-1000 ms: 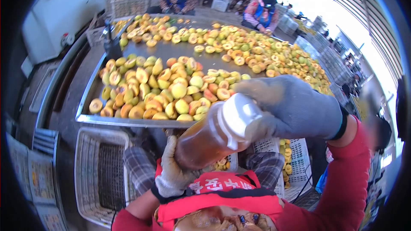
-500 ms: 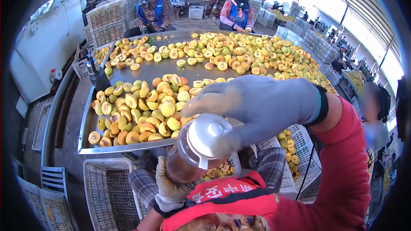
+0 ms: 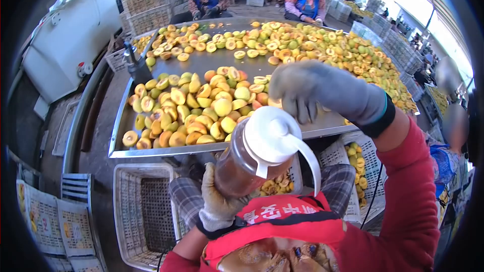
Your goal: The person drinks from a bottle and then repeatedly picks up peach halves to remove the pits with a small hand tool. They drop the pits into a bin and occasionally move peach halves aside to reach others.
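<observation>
Gripping a bottle, the left hand sits below the half-open, empty right hand; beyond both stands a metal table heaped with fruit.

A steel table carries a heap of halved peaches toward seven o'clock, a longer spread of fruit from twelve to three o'clock, and a dark tool at ten o'clock.

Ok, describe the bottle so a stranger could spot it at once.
Find the long metal table heaped with halved yellow fruit. At its near edge, the person's gloved left hand grips the bottle from below, with the right hand just above it. It alone holds amber liquid and wears a white lid with a loop handle.
</observation>
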The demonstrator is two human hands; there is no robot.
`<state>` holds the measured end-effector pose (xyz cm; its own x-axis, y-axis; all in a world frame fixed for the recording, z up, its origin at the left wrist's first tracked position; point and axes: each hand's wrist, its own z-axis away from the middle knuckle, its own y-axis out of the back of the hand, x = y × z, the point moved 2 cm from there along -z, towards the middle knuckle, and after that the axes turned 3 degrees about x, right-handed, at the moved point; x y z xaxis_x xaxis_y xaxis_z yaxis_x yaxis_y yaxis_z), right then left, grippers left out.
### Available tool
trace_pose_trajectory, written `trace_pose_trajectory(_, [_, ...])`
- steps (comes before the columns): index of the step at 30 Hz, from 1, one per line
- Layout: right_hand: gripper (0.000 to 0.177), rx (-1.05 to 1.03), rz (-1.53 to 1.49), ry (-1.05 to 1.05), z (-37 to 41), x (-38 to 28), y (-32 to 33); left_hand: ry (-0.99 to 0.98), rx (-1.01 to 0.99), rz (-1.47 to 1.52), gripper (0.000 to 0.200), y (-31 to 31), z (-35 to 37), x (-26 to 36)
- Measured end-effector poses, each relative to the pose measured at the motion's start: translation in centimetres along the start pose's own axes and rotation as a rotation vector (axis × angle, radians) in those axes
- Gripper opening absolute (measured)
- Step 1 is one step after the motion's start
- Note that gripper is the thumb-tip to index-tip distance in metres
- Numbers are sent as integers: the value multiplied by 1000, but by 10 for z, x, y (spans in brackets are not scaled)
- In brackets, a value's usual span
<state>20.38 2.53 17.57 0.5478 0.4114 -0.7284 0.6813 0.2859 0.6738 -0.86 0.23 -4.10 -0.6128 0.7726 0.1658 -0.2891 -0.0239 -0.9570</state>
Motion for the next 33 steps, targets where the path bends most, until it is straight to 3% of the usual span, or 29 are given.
trace_pose_trajectory(1, [31, 56, -433, -335, 8, 9, 4, 23, -50, 12, 64, 2, 0, 2])
trace_pose_trajectory(2, [44, 31, -578, -233, 11, 19, 0, -5, 15, 32, 66, 1, -1, 3])
trace_pose_trajectory(3, [74, -66, -723, 54, 13, 49, -14, -19, 26, 26, 64, 0, -1, 4])
trace_pose_trajectory(5, [105, -31, -375, 55, 18, 58, -50, -41, 48, 9, 61, 0, -4, 6])
trace_pose_trajectory(6, [111, 9, -366, 144, 24, 61, -72, 74, -23, 104, 59, 9, -4, 6])
trace_pose_trajectory(8, [118, 134, -469, 226, 28, 59, -110, 63, -26, 41, 61, 8, -8, 2])
trace_pose_trajectory(10, [117, 292, -630, 174, 26, 59, -125, 100, -90, -110, 63, -6, -5, 2])
trace_pose_trajectory(13, [111, 447, -725, 109, 27, 66, -124, 163, -209, -79, 64, -21, -11, 2])
trace_pose_trajectory(15, [107, 454, -704, 172, 30, 68, -116, -47, -237, -506, 59, -16, -17, 6])
trace_pose_trajectory(16, [103, 598, -761, 137, 34, 76, -123, -176, -180, -775, 58, -13, -21, 7])
trace_pose_trajectory(19, [105, 662, -798, 63, 41, 82, -120, -458, -31, -996, 44, -29, -22, 16])
trace_pose_trajectory(21, [109, 719, -618, 41, 48, 96, -125, -578, -128, -1200, 50, -49, -15, 37])
trace_pose_trajectory(26, [104, 746, -434, -15, 61, 107, -146, -43, -52, -1217, 42, -98, -18, 38])
trace_pose_trajectory(30, [102, 744, -472, -53, 65, 94, -143, 148, 18, -1256, 38, -104, -22, 36])
trace_pose_trajectory(33, [101, 773, -436, 41, 65, 114, -153, 204, 113, -1179, 38, -111, -18, 33])
